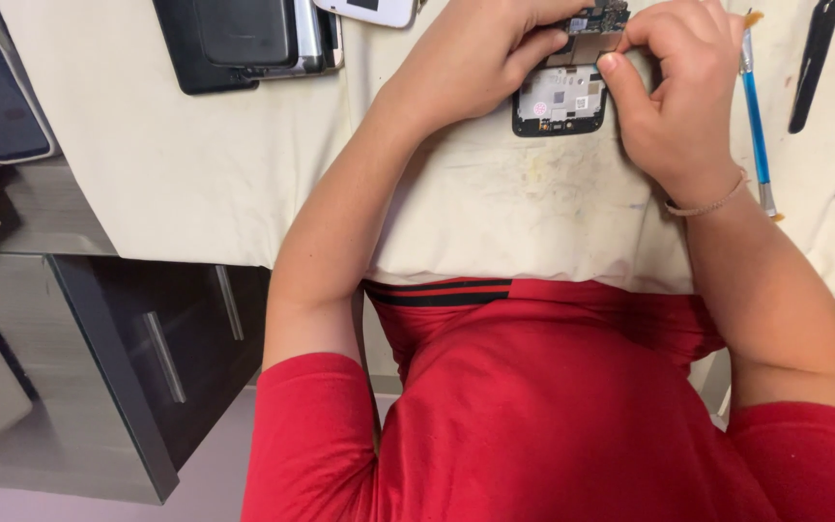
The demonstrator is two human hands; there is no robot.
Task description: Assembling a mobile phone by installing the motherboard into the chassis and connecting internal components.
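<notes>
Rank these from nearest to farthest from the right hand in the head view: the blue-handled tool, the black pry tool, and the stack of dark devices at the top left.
From the right hand:
1. Blue-handled tool, just beside the hand on its outer side.
2. Black pry tool, farther out toward the right edge of the cloth.
3. Stack of dark devices, far across the table at the top left, beyond the left hand.

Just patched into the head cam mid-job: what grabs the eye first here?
Both hands meet at the top centre: the left hand and right hand pinch a small circuit board over an opened phone on a stained cream cloth. A blue-handled tool lies just right; a red shirt fills the foreground.
</notes>
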